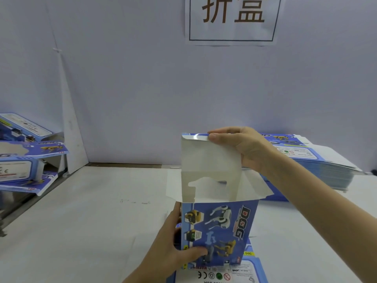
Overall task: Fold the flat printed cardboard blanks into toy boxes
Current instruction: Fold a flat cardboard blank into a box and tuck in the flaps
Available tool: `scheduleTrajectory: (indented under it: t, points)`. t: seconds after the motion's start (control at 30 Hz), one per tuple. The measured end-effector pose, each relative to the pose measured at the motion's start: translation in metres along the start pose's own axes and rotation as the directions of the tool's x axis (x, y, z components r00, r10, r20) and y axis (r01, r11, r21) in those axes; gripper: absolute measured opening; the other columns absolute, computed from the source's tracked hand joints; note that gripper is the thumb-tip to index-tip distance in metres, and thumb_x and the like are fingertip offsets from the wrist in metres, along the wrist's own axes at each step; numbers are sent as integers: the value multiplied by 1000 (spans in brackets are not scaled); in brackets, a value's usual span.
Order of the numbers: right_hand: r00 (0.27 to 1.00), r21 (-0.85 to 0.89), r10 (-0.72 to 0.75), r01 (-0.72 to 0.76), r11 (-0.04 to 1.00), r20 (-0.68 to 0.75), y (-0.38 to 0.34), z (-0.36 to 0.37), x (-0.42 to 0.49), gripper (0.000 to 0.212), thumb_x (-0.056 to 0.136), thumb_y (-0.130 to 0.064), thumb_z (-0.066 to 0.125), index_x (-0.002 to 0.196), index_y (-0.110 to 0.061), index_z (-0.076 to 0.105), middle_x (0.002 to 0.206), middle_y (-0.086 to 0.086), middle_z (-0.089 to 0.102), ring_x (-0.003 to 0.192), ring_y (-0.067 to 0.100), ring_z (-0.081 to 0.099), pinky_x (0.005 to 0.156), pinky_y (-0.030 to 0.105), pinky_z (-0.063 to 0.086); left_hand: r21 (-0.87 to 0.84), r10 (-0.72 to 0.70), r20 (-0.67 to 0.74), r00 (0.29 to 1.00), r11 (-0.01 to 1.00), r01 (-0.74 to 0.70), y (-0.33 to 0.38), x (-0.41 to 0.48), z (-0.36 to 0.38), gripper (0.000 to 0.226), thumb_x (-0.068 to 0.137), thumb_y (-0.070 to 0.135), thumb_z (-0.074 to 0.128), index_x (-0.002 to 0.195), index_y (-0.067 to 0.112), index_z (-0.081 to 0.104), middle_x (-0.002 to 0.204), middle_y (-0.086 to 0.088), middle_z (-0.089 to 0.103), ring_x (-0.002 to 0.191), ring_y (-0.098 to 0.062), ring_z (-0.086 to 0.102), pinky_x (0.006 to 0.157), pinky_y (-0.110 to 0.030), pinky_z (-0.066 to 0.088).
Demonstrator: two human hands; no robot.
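A blue printed toy box point(220, 231) with robot-dog pictures stands upright on the table, its top open and white inside. My left hand point(173, 248) grips its lower left side, thumb across the printed front. My right hand point(240, 148) pinches the top edge of the raised lid flap point(206, 156). White side flaps stick out to the left and right of the opening. A flat blank point(251, 272) lies under the box at the near edge.
A thick stack of flat blanks point(318, 162) lies at the right, behind my right arm. Several folded boxes point(26, 160) are piled at the left edge. A lilac partition with a paper sign point(230, 19) closes the back of the white table point(102, 211).
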State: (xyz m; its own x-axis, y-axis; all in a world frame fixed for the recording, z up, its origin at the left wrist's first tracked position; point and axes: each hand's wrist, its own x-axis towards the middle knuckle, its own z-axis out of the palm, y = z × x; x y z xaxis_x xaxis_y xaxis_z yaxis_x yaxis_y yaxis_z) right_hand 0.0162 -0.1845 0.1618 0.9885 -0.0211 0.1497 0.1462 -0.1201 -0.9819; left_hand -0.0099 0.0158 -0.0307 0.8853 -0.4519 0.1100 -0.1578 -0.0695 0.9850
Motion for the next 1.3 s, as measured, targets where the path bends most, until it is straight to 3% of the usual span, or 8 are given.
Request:
scheduleTrajectory:
  t: [0.17, 0.3, 0.47, 0.7, 0.8, 0.97, 1.13, 1.3]
  points:
    - [965, -310, -239, 195, 931, -109, -10, -10, -10, 32, 86, -39, 67, 117, -31, 65, 109, -4, 70, 93, 7, 65, 78, 23, 50, -154, 24, -66, 998, 988, -33, 11, 2, -5, 89, 64, 45, 85, 138, 43, 37, 117, 17, 67, 106, -10, 66, 85, -32, 57]
    - [749, -292, -523, 436, 851, -407, -1, -24, -39, 49, 85, -42, 57, 132, -31, 50, 132, -8, 56, 116, 0, 54, 94, 15, 44, -254, 104, -318, 943, 948, -190, 45, 17, -20, 56, 67, 44, 66, 119, 27, 59, 98, 5, 74, 82, -18, 71, 65, -28, 58]
    - [931, -122, -348, 335, 934, -107, 44, 11, -64, 69, 79, -55, 54, 144, -46, 32, 144, -18, 44, 116, -21, 45, 88, 0, 40, -227, 313, -341, 886, 888, -401, 103, 34, -6, 45, 75, 50, 59, 112, 25, 64, 100, 3, 74, 94, -17, 69, 74, -28, 57]
    - [938, -74, -341, 336, 939, -68, 47, 17, -64, 85, 74, -56, 66, 147, -50, 22, 149, -15, 41, 134, 10, 44, 111, 44, 38, -104, 345, -512, 787, 884, -455, 119, 35, 5, 34, 81, 44, 53, 83, 13, 66, 62, -2, 66, 54, -13, 61, 46, -20, 50]
    - [935, -26, -352, 352, 936, -39, 47, 17, -64, 82, 75, -50, 68, 144, -53, 25, 146, -16, 44, 129, 4, 48, 105, 30, 45, -119, 315, -458, 831, 905, -408, 121, 38, -1, 42, 76, 51, 53, 92, 15, 65, 70, 5, 71, 64, -7, 66, 54, -15, 50]
    - [945, -38, -326, 324, 945, -38, 48, 17, -64, 92, 63, -60, 66, 144, -56, 20, 150, -14, 39, 136, 12, 42, 111, 45, 38, 3, 388, -483, 785, 897, -442, 124, 34, 0, 46, 85, 46, 49, 85, 2, 65, 59, -9, 64, 54, -19, 61, 47, -21, 48]
    - [935, -64, -354, 351, 934, -33, 46, 16, -66, 88, 64, -62, 65, 139, -64, 19, 148, -27, 35, 135, -5, 36, 96, 16, 47, -44, 383, -440, 812, 894, -445, 128, 32, -2, 61, 80, 51, 50, 85, -8, 62, 58, -19, 61, 52, -22, 58, 46, -28, 47]
    - [938, -38, -346, 345, 938, -19, 45, 20, -69, 90, 65, -61, 67, 140, -63, 18, 147, -25, 38, 134, 6, 43, 108, 44, 42, -59, 363, -475, 801, 896, -441, 128, 33, -1, 57, 80, 48, 52, 83, -7, 64, 59, -5, 64, 52, -14, 59, 47, -16, 47]
